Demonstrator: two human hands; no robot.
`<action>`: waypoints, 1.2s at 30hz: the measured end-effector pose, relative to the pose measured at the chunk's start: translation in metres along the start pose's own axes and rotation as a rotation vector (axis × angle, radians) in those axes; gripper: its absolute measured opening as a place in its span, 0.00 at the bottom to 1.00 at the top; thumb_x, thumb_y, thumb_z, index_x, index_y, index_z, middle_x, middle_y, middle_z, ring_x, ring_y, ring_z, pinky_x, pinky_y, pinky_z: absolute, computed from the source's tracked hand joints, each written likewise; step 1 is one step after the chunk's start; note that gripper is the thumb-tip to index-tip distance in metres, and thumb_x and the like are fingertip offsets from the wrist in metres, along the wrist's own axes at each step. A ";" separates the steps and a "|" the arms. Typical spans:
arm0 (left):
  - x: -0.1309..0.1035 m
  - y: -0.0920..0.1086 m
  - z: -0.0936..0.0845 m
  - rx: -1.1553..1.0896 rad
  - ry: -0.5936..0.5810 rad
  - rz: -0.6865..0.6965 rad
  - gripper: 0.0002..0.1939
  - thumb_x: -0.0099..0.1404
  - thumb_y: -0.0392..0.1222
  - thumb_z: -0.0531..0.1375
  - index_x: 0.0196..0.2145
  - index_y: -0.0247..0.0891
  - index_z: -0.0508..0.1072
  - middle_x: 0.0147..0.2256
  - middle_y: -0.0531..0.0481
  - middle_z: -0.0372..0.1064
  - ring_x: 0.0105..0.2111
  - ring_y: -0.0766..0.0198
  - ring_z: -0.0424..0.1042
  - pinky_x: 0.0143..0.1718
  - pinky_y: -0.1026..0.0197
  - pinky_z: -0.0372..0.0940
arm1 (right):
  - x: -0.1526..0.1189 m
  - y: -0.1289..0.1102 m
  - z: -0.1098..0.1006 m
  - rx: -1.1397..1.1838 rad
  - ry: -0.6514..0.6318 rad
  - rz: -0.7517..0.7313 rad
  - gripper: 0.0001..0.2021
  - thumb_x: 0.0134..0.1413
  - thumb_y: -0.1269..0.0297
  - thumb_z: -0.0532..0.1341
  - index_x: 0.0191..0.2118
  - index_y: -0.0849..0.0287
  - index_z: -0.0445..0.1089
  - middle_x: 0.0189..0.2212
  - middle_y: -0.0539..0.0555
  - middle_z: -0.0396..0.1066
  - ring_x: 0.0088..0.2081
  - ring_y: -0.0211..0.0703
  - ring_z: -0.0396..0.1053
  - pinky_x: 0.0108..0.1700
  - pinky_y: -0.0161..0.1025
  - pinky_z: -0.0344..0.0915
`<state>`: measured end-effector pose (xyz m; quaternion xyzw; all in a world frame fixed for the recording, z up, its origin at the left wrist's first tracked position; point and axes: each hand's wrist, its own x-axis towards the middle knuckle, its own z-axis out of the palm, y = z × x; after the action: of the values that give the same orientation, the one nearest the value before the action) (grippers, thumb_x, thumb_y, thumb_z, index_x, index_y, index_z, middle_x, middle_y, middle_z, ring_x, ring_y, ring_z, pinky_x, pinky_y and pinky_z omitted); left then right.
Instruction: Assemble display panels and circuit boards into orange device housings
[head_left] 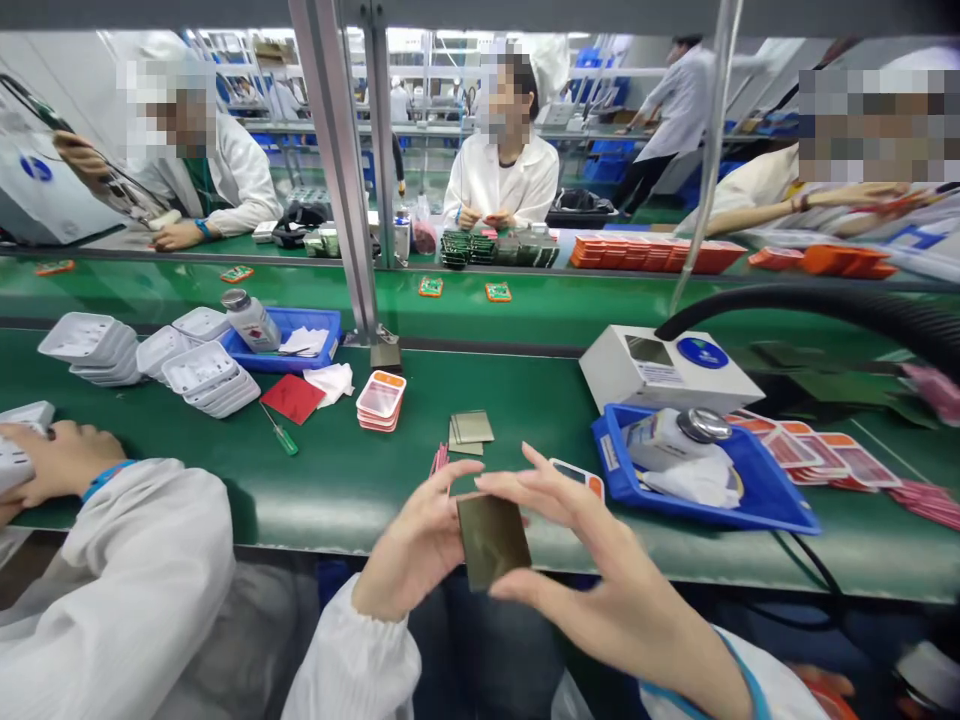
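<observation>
A thin, square, dark olive-gold plate (491, 540) is held up above the front edge of the green bench, tilted. My left hand (416, 545) grips its left edge, with the thumb hidden or hard to make out. My right hand (607, 565) spans the plate from the other side, thumb at the lower right corner and fingers at the top. Just beyond lie similar olive-gold square plates (471, 428) and some pink strips (439, 459). Behind my right hand, a white-and-orange framed piece (589, 480) is partly covered.
To the right stands a blue tray (720, 515) with a bottle and white cloth, before a white box (667, 375). Leftward are stacked orange-white frames (382, 400), a screwdriver (281, 435) and white trays (210, 378). A co-worker's arm (142, 530) is close at left.
</observation>
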<state>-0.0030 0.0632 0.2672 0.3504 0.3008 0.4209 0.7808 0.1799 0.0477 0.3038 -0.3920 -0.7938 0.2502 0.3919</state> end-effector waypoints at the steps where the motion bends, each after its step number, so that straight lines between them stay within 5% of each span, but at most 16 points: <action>1: -0.003 0.000 0.003 -0.084 -0.132 -0.042 0.30 0.58 0.56 0.61 0.54 0.40 0.66 0.45 0.40 0.75 0.44 0.46 0.75 0.45 0.46 0.69 | -0.006 -0.007 -0.002 0.042 -0.004 -0.018 0.34 0.51 0.63 0.67 0.61 0.42 0.52 0.51 0.51 0.72 0.54 0.50 0.69 0.66 0.58 0.52; 3: -0.007 -0.002 0.007 -0.217 -0.339 -0.099 0.34 0.55 0.55 0.64 0.56 0.42 0.64 0.46 0.41 0.74 0.47 0.45 0.74 0.49 0.45 0.66 | -0.015 -0.013 -0.004 0.065 -0.001 -0.018 0.36 0.51 0.65 0.67 0.62 0.42 0.50 0.52 0.51 0.72 0.53 0.49 0.70 0.66 0.58 0.50; 5: -0.007 -0.006 0.010 -0.268 -0.401 -0.125 0.35 0.53 0.53 0.67 0.56 0.42 0.63 0.46 0.41 0.74 0.47 0.45 0.74 0.50 0.44 0.65 | -0.021 -0.013 -0.003 0.062 0.007 -0.009 0.37 0.52 0.68 0.66 0.63 0.42 0.49 0.53 0.51 0.71 0.54 0.49 0.69 0.66 0.60 0.49; 17: -0.004 -0.009 0.015 -0.145 -0.271 -0.051 0.31 0.50 0.54 0.69 0.50 0.40 0.72 0.50 0.41 0.70 0.52 0.44 0.69 0.55 0.43 0.62 | -0.022 -0.013 0.011 0.092 -0.011 0.046 0.41 0.47 0.64 0.69 0.63 0.46 0.47 0.52 0.55 0.70 0.55 0.56 0.67 0.66 0.69 0.30; 27: -0.001 -0.013 0.011 -0.232 -0.302 -0.064 0.33 0.49 0.52 0.71 0.50 0.34 0.71 0.44 0.41 0.72 0.43 0.52 0.74 0.48 0.51 0.67 | -0.022 -0.008 0.012 0.076 0.003 0.008 0.31 0.53 0.69 0.64 0.60 0.56 0.51 0.52 0.59 0.70 0.53 0.51 0.69 0.66 0.64 0.43; 36: -0.002 -0.015 0.011 -0.254 -0.297 -0.101 0.34 0.49 0.52 0.71 0.50 0.34 0.70 0.42 0.42 0.72 0.41 0.53 0.75 0.47 0.51 0.67 | -0.021 -0.006 0.009 0.220 -0.044 0.061 0.29 0.55 0.73 0.62 0.60 0.54 0.51 0.53 0.57 0.68 0.55 0.45 0.67 0.68 0.60 0.39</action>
<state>0.0116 0.0522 0.2619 0.2918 0.1438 0.3595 0.8746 0.1781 0.0266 0.2942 -0.3651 -0.7576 0.3563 0.4072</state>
